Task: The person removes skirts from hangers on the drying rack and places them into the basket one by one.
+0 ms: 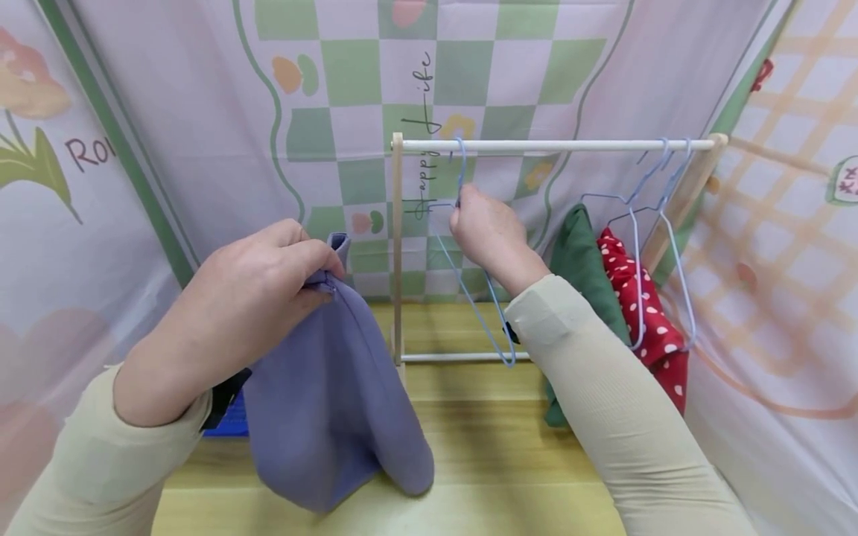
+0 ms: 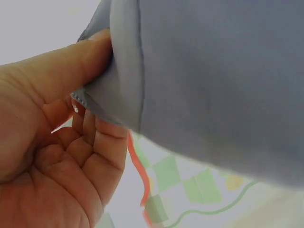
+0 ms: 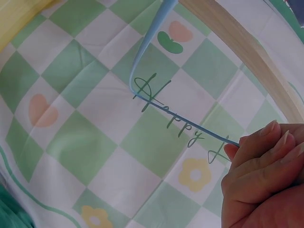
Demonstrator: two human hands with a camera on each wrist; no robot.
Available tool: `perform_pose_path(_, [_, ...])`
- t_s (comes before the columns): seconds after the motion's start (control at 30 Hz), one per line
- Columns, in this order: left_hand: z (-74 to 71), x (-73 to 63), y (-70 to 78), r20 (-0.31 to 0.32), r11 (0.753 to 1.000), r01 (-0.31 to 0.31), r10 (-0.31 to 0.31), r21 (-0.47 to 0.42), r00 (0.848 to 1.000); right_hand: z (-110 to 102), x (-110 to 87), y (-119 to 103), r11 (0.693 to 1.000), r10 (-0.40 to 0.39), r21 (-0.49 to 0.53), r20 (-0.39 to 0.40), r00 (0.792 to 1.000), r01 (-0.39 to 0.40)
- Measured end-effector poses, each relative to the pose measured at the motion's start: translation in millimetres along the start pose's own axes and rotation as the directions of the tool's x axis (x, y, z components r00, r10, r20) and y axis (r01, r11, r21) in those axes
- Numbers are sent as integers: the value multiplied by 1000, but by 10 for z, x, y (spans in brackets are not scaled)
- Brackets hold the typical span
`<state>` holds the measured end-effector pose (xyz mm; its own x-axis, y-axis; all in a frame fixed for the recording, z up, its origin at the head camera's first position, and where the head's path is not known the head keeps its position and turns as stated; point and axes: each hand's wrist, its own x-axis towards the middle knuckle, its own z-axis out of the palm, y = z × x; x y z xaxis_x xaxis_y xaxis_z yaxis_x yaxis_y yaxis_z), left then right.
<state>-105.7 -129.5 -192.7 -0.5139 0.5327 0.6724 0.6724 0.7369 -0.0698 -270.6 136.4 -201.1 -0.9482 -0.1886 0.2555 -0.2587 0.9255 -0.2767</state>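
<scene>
My left hand (image 1: 255,298) pinches the top edge of a grey-blue cloth garment (image 1: 328,402), which hangs down over the wooden surface. In the left wrist view, the thumb lies on one side of the garment (image 2: 209,85) with the fingers behind it. My right hand (image 1: 492,234) grips a light blue wire hanger (image 1: 462,279) just below its hook. That hook is still over the white rail (image 1: 556,145). The right wrist view shows the hanger (image 3: 185,119) running into the curled fingers of the right hand (image 3: 266,180). Garment and hanger are apart.
At the rail's right end hang two more blue hangers (image 1: 637,283), with a green garment (image 1: 583,268) and a red polka-dot garment (image 1: 660,335). Wooden posts (image 1: 398,246) hold the rail up. A blue object (image 1: 231,418) lies partly hidden behind the left wrist. Patterned cloth surrounds the wooden surface.
</scene>
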Motion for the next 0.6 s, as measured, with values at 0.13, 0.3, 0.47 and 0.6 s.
perform_pose_path(0.13, [-13, 0, -18, -13, 1000, 21, -21, -1, 1000, 7, -7, 8, 1000, -17, 0, -8, 1000, 17])
perform_pose_path(0.3, [-38, 6, -67, -22, 1000, 12, -12, -7, 1000, 10, -10, 13, 1000, -23, -2, -11, 1000, 23])
perform_pose_path(0.47, [-42, 18, -118, -44, 1000, -9, 9, -3, 999, 5, -12, 11, 1000, -25, -6, -11, 1000, 24])
perform_pose_path(0.6, [-33, 28, -138, -42, 997, 80, -81, -21, 996, -1, -11, 4, 1000, -24, -13, -10, 1000, 24])
